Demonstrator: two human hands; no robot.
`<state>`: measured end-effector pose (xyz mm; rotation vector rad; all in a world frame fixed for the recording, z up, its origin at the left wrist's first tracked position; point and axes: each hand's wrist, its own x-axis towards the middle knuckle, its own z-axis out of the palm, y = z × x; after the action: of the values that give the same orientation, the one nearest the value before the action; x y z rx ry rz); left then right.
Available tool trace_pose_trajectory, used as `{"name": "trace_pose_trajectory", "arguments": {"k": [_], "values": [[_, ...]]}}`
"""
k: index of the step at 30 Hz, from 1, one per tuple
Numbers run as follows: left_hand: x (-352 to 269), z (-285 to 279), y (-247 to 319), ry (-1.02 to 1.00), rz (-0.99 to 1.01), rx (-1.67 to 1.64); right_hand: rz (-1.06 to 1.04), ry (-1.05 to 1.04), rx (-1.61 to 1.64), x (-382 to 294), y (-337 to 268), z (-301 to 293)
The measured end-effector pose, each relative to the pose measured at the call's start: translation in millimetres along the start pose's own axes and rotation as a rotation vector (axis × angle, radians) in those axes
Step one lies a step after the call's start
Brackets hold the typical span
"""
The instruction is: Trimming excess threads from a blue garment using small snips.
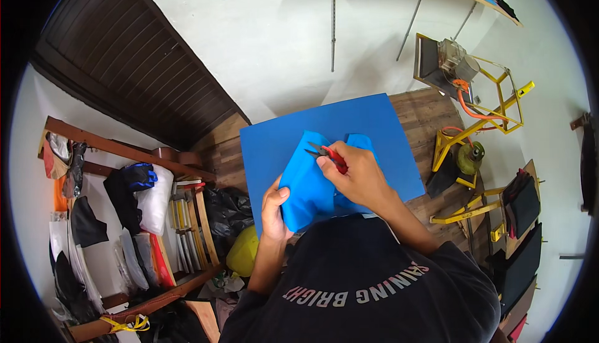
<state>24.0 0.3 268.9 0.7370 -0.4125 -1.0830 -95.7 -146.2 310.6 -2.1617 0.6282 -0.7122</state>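
A piece of bright blue fabric (299, 193) is spread over the near half of the blue tabletop (323, 116). Its left edge is pinched by my left hand (275, 207), thumb on top and fingers underneath. My right hand (358, 172) grips a pair of thread snips (333, 155) with red handles and dark blades. The blades stand apart and point left, above the upper part of the cloth. Another part of the fabric shows beyond my right hand. Whether the blade tips touch the cloth, I cannot tell.
To the left, a wooden rack (131, 151) holds bags, fabric and flat sheets. A yellow bag (243, 249) and a black plastic bag (229, 209) lie beside the table. At right stand yellow metal frames (468, 132) and a green gas cylinder (469, 158). A dark door (135, 67) is behind.
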Motion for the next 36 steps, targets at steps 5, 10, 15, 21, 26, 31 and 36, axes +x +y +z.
{"name": "trace_pose_trajectory", "arguments": {"k": [5,10,15,21,26,31,36], "values": [[11,9,2,-0.048,0.0,0.121,-0.004,-0.011,-0.094,-4,7,-8],[26,23,6,-0.135,-0.03,0.185,-0.012,0.072,-0.078,-7,6,-19],[31,36,-2,-0.155,-0.013,0.114,-0.052,0.144,-0.096,-10,3,-26],[29,33,-11,-0.149,-0.006,0.109,-0.063,0.141,-0.068,-19,5,-18],[22,32,-7,-0.09,-0.01,0.084,-0.003,0.039,-0.017,-24,9,-11],[19,26,-6,-0.087,0.007,-0.013,0.266,0.248,0.681,-5,17,-14],[15,1,-9,-0.153,-0.036,-0.08,0.561,-0.183,0.926,9,33,-28]]}}
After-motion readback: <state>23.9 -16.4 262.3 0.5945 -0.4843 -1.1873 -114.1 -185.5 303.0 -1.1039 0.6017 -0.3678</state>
